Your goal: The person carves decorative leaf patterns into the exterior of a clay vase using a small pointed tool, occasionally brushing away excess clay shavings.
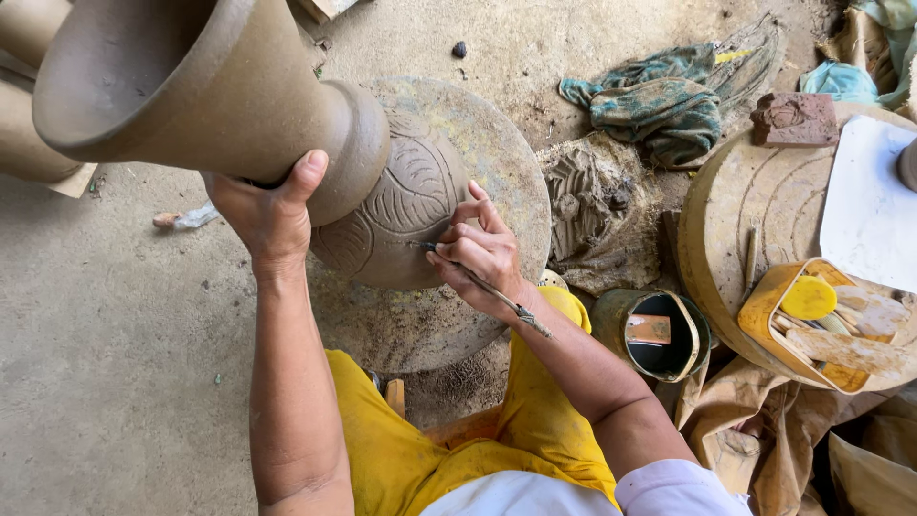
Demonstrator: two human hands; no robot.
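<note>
A person in yellow trousers sat over a round, clay-smeared wheel (497,153) on the floor, where a tall unfired clay vase (287,124) stood. The left hand (263,215) cupped the vase's narrow neck, thumb hooked over it and fingers wrapped behind. The right hand (482,253) pinched a thin carving tool (487,287) between thumb and fingers, its tip touching the rounded belly among incised, leaf-like ribbed patterns.

The clay looked damp, matte and grey-brown, the flared mouth smooth and the belly grooved. In judgement, too much pressure from the point could gouge or pierce the soft wall, and a slipped grip at the neck could tip or warp the top-heavy form.

To the right lay a lump of textured clay (597,205), a soiled green rag (659,110), a small dark pot (659,334) holding a wooden piece, and a yellow container (764,306) of wooden ribs and sticks resting on a second round slab (755,196). The concrete floor (115,363) was dusty and bare-looking.
</note>
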